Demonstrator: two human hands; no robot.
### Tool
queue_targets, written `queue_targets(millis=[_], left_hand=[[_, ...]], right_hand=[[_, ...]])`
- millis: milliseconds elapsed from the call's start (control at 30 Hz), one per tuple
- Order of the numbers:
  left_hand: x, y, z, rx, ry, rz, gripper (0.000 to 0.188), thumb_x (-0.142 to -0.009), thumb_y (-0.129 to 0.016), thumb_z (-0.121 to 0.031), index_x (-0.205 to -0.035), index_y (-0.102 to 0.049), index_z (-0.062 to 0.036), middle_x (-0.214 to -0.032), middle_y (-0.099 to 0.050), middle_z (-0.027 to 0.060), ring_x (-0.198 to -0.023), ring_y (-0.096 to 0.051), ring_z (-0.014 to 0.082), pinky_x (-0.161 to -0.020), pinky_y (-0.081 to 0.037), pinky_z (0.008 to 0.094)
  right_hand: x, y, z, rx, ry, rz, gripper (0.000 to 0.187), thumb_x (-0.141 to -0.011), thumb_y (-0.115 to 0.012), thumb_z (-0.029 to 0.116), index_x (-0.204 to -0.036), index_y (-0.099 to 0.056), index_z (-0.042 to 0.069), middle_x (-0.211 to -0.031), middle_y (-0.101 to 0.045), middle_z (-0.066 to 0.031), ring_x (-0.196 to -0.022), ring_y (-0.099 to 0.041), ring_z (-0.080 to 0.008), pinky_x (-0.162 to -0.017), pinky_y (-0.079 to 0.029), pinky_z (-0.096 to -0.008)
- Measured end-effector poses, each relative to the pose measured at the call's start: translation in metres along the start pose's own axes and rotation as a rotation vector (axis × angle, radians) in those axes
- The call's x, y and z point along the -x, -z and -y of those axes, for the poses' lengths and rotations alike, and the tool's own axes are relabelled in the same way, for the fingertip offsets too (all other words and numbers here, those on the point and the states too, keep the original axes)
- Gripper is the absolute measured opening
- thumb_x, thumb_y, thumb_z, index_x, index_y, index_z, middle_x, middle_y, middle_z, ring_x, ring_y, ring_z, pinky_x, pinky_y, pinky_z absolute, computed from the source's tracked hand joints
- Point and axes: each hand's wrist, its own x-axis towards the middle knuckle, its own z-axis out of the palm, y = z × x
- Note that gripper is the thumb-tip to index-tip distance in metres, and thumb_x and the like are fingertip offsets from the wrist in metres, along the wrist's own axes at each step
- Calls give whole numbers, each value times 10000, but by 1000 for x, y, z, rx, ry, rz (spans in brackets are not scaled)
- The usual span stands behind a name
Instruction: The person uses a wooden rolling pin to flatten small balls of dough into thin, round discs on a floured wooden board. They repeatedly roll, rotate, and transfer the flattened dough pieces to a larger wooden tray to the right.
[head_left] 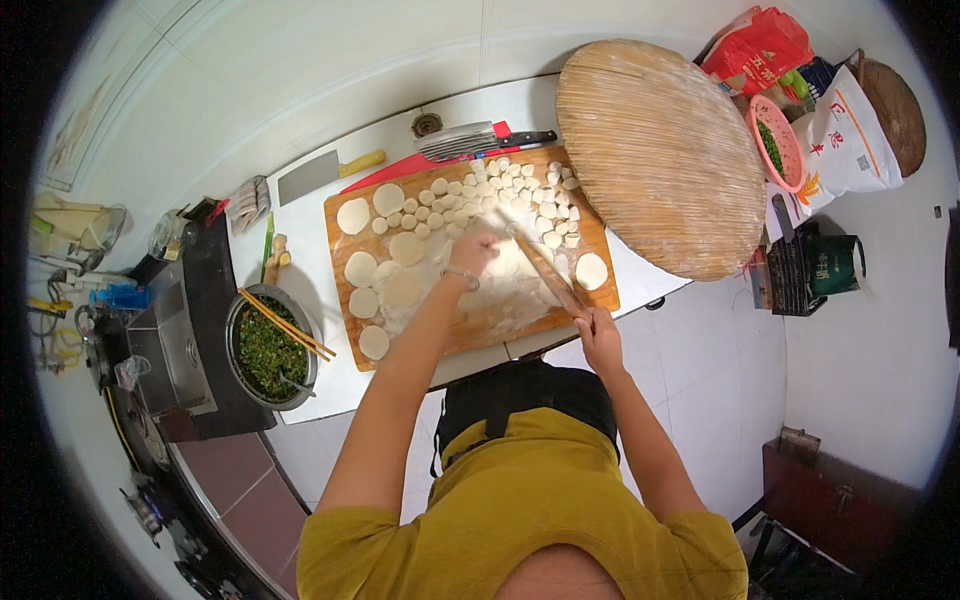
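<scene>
My right hand [601, 342] grips the near end of a wooden rolling pin [550, 270], which slants over the floured middle of a wooden board [590, 300]. Over the flour, my left hand [474, 252] has its fingers bent together. Whether a bit of dough is in them I cannot make out. Many small cut dough pieces [515, 185] lie at the board's far side, just beyond both hands. Flat round dough wrappers [360, 268] are spread along the left of the board, and another wrapper [591, 271] lies at its right edge.
A metal bowl of chopped green filling [262, 350] with chopsticks [290, 325] across it stands at left. Behind the board lie a cleaver [310, 180] and a black-handled knife [525, 138]. A large round slatted tray [660, 160] covers the right. Beyond it sits a pink basket [787, 150].
</scene>
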Motion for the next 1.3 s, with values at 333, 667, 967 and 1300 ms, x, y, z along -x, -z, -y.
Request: queue_targets(millis=[333, 667, 967, 1300], left_hand=[[-18, 76, 29, -620, 118, -700, 184, -744, -662, -133, -925, -634, -115, -960, -596, 114, -895, -593, 307, -765, -486, 434], [-5, 70, 57, -852, -104, -356, 226, -764, -643, -138, -954, -554, -52, -951, -556, 136, -879, -596, 287, -729, -515, 402], [38, 58, 65, -697, -345, -202, 203, -772, -572, -90, -961, -531, -28, -942, -553, 159, -900, -562, 334, -761, -494, 435], [159, 31, 44, -773, -393, 111, 603, -847, -566, -274, -1388, -397, -67, -1449, -369, 126, -1338, -347, 306, -1076, -323, 413]], right_hand=[[2, 9, -5, -13, -42, 8, 258, -902, -581, 223, -1014, -559, -8, -897, -575, -191, -824, -569, -371, -724, -460, -426], [-13, -16, 24, -38, 13, 71, 281, -897, -594, 252, -986, -556, -13, -875, -568, -201, -819, -561, -392, -713, -451, -441], [6, -31, 45, -71, 7, 51, 304, -901, -588, 264, -1001, -558, -22, -881, -566, -219, -819, -562, -407, -717, -451, -456], [13, -64, 46, 97, 122, 81, 276, -875, -616, 260, -941, -554, 0, -871, -559, -191, -809, -551, -397, -702, -442, -458]])
